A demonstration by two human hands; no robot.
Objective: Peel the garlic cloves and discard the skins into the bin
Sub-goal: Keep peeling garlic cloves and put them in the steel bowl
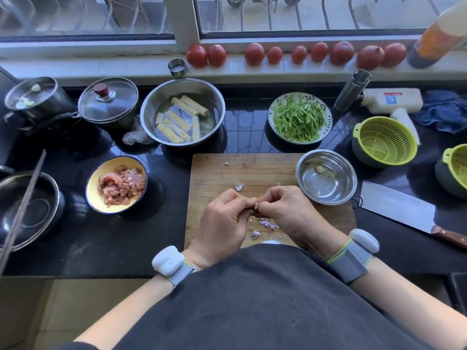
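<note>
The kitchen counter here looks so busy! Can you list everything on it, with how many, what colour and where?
tomatoes: nine, red, windowsill
lidded pots: two, steel, far left
pan: one, dark, left edge
big bowl: one, steel, pale rolls in water, centre back
yellow bowl: one, minced meat, left of board
plate: one, white, green strips, right back
cutting board: one, wooden, centre
garlic skins: several, purplish, on board
small bowl: one, steel, peeled clove inside, board's right corner
colanders: two, green, right
cleaver: one, wooden handle, right
left hand: grip on garlic clove
right hand: same clove
</note>
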